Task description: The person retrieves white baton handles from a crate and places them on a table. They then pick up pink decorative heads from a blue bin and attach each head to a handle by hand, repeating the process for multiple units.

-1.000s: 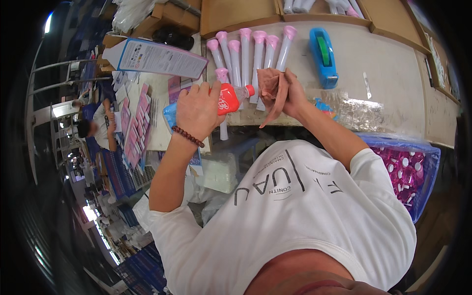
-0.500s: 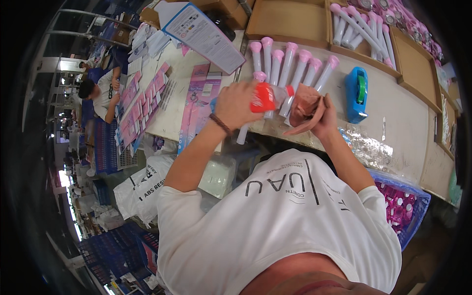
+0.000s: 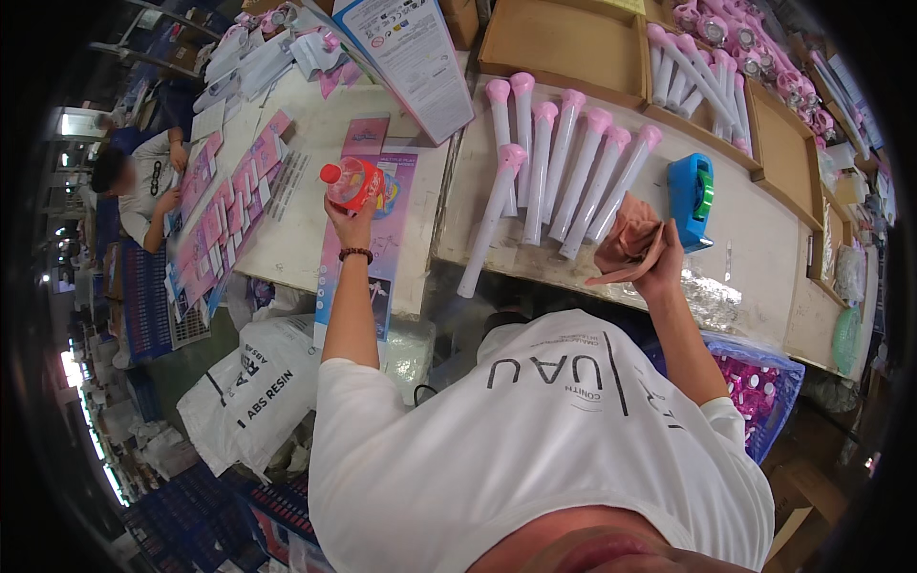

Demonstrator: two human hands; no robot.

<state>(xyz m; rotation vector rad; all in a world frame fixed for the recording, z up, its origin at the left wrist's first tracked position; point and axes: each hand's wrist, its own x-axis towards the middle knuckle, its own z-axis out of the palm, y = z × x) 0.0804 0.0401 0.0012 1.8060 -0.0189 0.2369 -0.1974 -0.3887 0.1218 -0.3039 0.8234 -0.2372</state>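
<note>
A small plastic bottle [image 3: 351,181] with a red cap and red label is gripped in my left hand [image 3: 351,222], over the left part of the table and a pink-blue printed cardboard sheet [image 3: 330,277]. My right hand [image 3: 662,267] holds a crumpled brown cloth [image 3: 634,239] near the table's front edge. Just beyond that cloth lie several clear tubes with pink caps [image 3: 573,162], spread side by side. A blue tape dispenser [image 3: 690,201] with green tape stands right of my right hand.
Open cardboard trays [image 3: 564,43] line the far side, one holding more pink-capped tubes [image 3: 702,81]. A printed box [image 3: 415,67] leans at the back. Pink printed cards [image 3: 224,205] spread leftward, where another person [image 3: 148,186] works. A blue crate [image 3: 764,401] of pink items sits lower right.
My left hand has carried the bottle from beside the cloth far to the left. My right hand, still with the cloth, has shifted slightly right and down. The view has turned a little.
</note>
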